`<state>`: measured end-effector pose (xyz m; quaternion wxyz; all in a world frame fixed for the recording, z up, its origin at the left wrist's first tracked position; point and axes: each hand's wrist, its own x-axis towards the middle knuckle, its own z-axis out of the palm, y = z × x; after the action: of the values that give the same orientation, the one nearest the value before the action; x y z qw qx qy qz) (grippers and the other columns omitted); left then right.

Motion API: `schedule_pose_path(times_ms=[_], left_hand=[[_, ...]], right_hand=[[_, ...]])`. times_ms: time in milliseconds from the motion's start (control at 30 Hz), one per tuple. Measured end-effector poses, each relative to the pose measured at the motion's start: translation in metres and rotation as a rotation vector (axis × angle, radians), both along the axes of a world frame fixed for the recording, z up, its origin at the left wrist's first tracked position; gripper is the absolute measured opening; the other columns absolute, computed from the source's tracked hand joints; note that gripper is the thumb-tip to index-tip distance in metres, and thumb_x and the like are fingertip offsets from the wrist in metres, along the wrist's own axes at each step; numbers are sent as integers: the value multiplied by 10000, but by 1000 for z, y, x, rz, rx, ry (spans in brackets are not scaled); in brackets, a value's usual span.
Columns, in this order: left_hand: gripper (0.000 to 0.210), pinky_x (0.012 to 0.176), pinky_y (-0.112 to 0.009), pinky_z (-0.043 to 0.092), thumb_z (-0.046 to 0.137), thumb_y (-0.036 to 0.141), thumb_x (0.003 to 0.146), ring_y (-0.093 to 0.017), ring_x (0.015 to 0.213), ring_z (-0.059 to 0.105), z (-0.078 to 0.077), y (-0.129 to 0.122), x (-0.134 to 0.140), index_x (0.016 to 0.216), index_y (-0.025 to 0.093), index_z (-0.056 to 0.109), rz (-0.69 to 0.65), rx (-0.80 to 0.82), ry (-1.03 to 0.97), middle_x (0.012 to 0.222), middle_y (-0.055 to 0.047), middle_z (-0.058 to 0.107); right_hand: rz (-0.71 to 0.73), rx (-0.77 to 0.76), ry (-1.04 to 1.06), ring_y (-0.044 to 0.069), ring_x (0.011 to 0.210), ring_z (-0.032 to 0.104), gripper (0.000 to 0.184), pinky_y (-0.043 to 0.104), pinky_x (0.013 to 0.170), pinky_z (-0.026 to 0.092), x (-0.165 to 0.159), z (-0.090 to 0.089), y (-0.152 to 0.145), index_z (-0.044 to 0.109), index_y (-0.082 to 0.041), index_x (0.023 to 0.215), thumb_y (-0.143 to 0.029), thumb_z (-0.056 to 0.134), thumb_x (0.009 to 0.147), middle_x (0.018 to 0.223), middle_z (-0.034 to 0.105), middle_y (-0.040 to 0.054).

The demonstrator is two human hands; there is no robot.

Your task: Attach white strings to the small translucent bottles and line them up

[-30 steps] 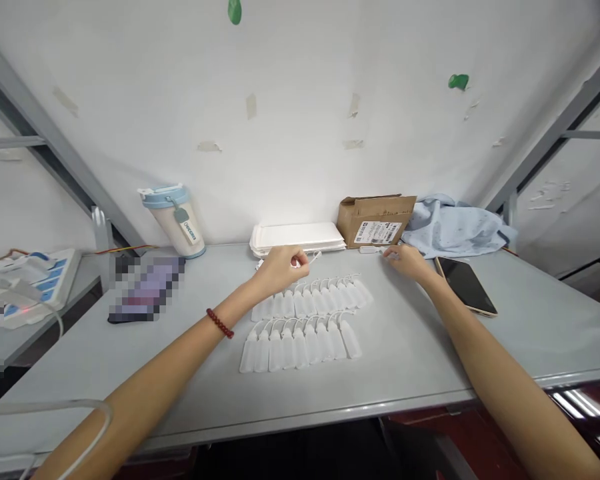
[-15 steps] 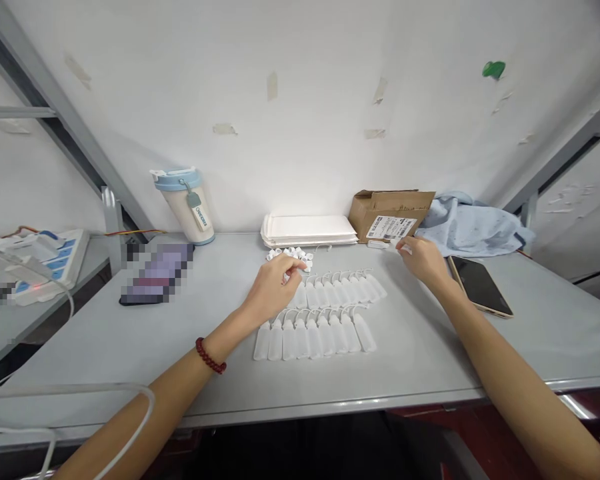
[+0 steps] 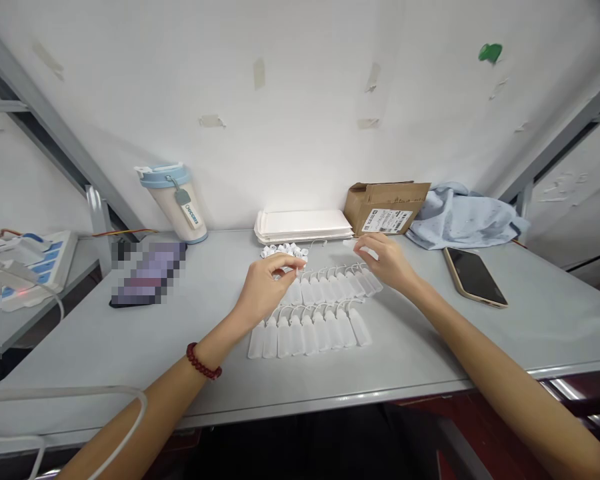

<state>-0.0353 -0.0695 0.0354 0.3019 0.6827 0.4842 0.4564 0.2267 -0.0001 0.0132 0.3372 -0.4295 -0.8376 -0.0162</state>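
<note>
My left hand (image 3: 266, 285), with a dark red beaded bracelet, is closed in a pinch on a small white cap (image 3: 299, 271). It is in front of a pile of loose white caps (image 3: 287, 250). My right hand (image 3: 387, 259) is closed around a small translucent bottle (image 3: 349, 243), whose end sticks out to the left; the fingers hide the rest. Below the hands lie two rows of translucent bottles with thin white loops at their tops, a front row (image 3: 310, 333) and a back row (image 3: 335, 287) partly covered by my left hand.
Along the wall stand a tumbler (image 3: 177, 207), a stack of flat white packages (image 3: 305, 225), a cardboard box (image 3: 387, 207) and a crumpled light blue cloth (image 3: 470, 217). A phone (image 3: 475, 277) lies right. A blurred-out phone (image 3: 150, 273), power strip (image 3: 45, 267) and white cable (image 3: 143, 413) are left.
My right hand has moved left from beside the cardboard box, bringing the bottle towards my left hand. My left hand has shifted slightly, and the white cap now shows at its fingertips.
</note>
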Motion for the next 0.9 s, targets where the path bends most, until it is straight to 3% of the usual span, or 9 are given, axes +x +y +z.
schedule_pose_path(times_ms=[267,533,667,900], left_hand=[[151,714,-273,510,634,276,765,-163,833,630,-3,0,4,849,180,715,6,-50,-122,907,-38,706],[189,627,-245,518,659,318,757,-170,812,645,-3,-2,11,870,174,709,-32,-98,-324,849,-39,714],[187,631,-243,517,653,310,765,-182,843,657,-3,-2,13,868,162,702,-49,-127,-355,876,-57,721],[181,640,-248,518,642,300,776,-182,861,654,-4,-2,12,871,154,694,-13,-107,-389,907,-63,718]], right_hand=[[71,-44,71,225,928,550,157,353,829,414,-6,2,-5,576,-207,806,-224,439,880,913,626,83],[197,-525,516,167,776,570,214,308,725,451,-25,11,-22,598,-184,806,-395,608,771,856,623,41],[297,-652,620,147,753,560,205,303,725,440,-37,11,-31,600,-173,778,-367,656,741,814,612,25],[353,-767,690,131,743,541,177,285,716,415,-38,10,-32,591,-170,760,-318,682,727,783,597,7]])
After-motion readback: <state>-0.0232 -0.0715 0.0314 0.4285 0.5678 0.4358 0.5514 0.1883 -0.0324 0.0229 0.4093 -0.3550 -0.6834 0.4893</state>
